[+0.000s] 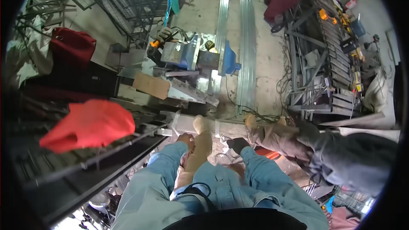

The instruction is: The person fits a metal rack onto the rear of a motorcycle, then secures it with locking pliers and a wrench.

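My left hand (186, 140), in a light-blue sleeve, is beside my tan trouser leg (200, 155). Its fingers look curled; anything inside them is hidden. My right hand (238, 145) looks dark, perhaps gloved, and its fingers are drawn together. A small pale thing (224, 137) shows at its fingertips, too small to name. Both hands are low, in front of a grey beam or ledge (187, 122) that runs across near my feet. Pale loops that look like wire or cord (223, 158) lie below the right hand.
A red cloth (91, 125) lies on dark metal framing at left. Ahead stands a blue-and-grey machine (181, 53) with cardboard (151, 85) nearby. Long metal profiles (247, 51) run along the floor. A person in dark clothing (349, 153) is close at right; another (285, 0) stands by a metal rack (336, 59).
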`<state>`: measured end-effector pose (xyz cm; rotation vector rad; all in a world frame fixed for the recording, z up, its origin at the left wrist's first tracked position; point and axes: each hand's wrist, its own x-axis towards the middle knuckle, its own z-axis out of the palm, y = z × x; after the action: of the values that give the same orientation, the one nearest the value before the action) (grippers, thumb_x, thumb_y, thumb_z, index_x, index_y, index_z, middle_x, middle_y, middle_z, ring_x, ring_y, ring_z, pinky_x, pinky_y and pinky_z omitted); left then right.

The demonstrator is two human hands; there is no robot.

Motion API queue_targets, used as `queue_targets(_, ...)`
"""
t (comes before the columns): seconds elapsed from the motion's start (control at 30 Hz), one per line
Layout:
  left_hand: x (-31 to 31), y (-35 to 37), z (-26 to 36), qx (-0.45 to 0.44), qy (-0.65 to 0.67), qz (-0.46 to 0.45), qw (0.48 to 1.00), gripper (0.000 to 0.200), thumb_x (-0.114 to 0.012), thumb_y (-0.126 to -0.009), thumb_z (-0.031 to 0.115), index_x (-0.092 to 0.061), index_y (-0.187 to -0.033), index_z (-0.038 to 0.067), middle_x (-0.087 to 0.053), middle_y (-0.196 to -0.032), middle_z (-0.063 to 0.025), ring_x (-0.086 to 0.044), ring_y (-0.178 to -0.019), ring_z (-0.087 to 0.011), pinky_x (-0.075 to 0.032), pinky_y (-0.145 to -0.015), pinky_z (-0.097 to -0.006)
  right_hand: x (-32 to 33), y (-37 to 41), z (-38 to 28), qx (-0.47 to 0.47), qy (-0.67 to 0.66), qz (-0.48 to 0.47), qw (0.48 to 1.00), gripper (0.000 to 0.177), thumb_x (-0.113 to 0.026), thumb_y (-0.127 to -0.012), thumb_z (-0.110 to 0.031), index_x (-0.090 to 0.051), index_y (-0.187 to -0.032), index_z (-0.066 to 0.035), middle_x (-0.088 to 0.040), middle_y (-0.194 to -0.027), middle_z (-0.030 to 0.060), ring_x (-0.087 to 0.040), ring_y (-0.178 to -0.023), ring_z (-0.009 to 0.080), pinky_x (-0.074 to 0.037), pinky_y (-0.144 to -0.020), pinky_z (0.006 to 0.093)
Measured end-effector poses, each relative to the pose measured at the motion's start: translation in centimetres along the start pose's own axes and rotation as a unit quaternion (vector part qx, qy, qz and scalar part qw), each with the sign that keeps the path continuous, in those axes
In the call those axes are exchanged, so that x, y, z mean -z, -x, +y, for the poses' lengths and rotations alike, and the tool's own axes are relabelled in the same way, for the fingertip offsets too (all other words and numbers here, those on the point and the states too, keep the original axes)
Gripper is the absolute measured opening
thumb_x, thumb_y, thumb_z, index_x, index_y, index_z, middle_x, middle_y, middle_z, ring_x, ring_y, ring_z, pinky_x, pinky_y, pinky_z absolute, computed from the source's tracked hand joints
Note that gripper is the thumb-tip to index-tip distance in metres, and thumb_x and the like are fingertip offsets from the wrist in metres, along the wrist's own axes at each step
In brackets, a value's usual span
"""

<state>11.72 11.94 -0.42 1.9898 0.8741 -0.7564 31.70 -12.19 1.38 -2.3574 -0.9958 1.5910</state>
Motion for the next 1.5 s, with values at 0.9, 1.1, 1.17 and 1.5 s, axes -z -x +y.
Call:
queue_targets(0.9, 38.2, -50.2, 9.3, -0.022, -0.344, 0.118, 0.931, 0.055, -0.071, -0.066, 0.008, -0.054, -0.116, 0.021, -0.043, -0.134, -0.0038, -0.037, -0.125, -0.0302, -0.042, -0.093, -0.0501, 29.8, -36.2, -9.3, -0.118, 0.045, 0.548, 0.827, 0.032, -0.063, -0.073, -0.028, -0.058, -0.096, -0.007, -0.059, -0.088, 0.0134, -0.057, -0.083, 0.0329, -0.044, -0.073, 0.0445)
queue_targets(1.1, 36.9, -58.2, 8.0, -0.021, -0.485, 0.086, 0.870, 0.066, -0.061, -0.082, 0.034, -0.029, -0.140, 0.031, -0.012, -0.152, 0.0039, -0.001, -0.141, -0.0282, -0.009, -0.103, -0.0688, 30.8, -36.5, -9.5, -0.167, -0.040, 0.448, 0.877, 0.027, -0.062, -0.075, -0.030, -0.055, -0.091, -0.010, -0.055, -0.085, 0.0149, -0.052, -0.083, 0.0329, -0.040, -0.072, 0.0454)
queue_targets(1.17, 36.7, -60.1, 6.1, -0.051, -0.527, 0.134, 0.837, 0.059, -0.053, -0.086, 0.020, -0.030, -0.139, 0.030, -0.012, -0.152, 0.0028, -0.001, -0.141, -0.0278, -0.007, -0.104, -0.0679, 30.6, -37.1, -8.9, -0.167, -0.054, 0.445, 0.878, 0.023, -0.060, -0.075, -0.025, -0.056, -0.090, -0.008, -0.057, -0.083, 0.0155, -0.054, -0.079, 0.0359, -0.039, -0.066, 0.0476)
queue_targets(1.5, 38.5, -58.9, 8.9, -0.104, -0.503, 0.079, 0.854, 0.026, -0.046, -0.086, 0.012, -0.053, -0.110, 0.018, -0.054, -0.115, -0.0048, -0.045, -0.118, -0.0276, -0.016, -0.108, -0.0562, 29.5, -37.0, -8.2, -0.084, -0.080, 0.515, 0.850, 0.033, -0.055, -0.079, -0.023, -0.052, -0.107, -0.006, -0.054, -0.085, 0.0145, -0.051, -0.081, 0.0346, -0.040, -0.072, 0.0460)
